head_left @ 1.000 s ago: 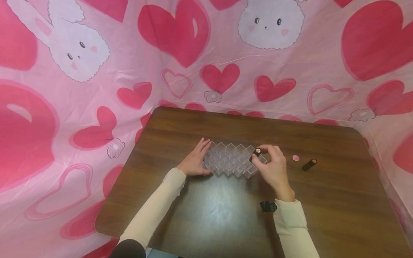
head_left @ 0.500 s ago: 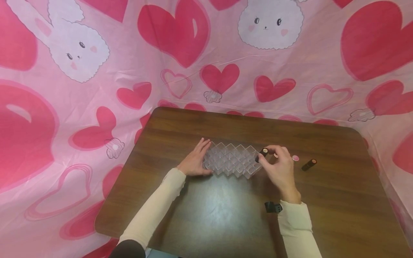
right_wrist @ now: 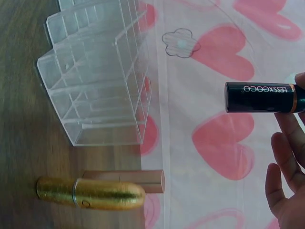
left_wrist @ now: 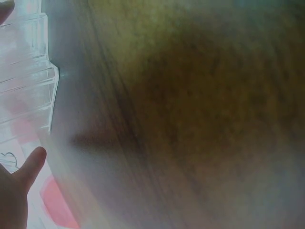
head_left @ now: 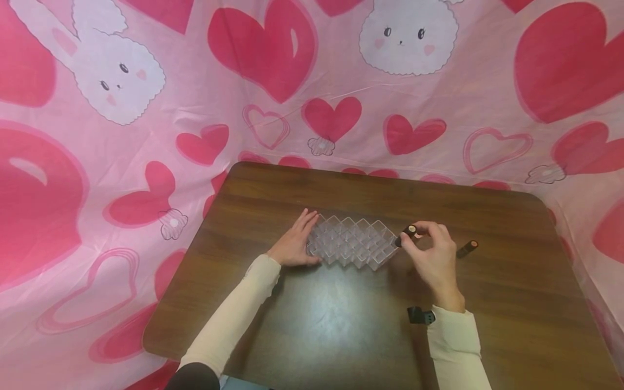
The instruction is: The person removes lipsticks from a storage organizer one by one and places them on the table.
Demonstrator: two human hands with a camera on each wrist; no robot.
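Observation:
My right hand point(head_left: 435, 259) pinches a black lipstick tube point(head_left: 406, 236) between thumb and fingers, held at the right end of a clear lipstick organizer point(head_left: 351, 242). In the right wrist view, the lettered black tube is apart from the organizer's diamond-shaped compartments. My left hand point(head_left: 294, 242) rests against the organizer's left end, fingers extended and thumb along the near side. Beside the organizer, the right wrist view shows a gold lipstick tube point(right_wrist: 90, 193) and a rose-gold tube point(right_wrist: 155, 180) partly behind it.
Another dark tube with a coppery end point(head_left: 468, 248) stands on the brown wooden table point(head_left: 512, 303), right of my right hand. A pink heart-patterned cloth point(head_left: 341, 65) hangs behind the table.
My right hand has moved rightward with the black lipstick tube, from over the organizer's right compartments to just past its right end. A pink-topped item is now hidden behind that hand. The left hand stays put.

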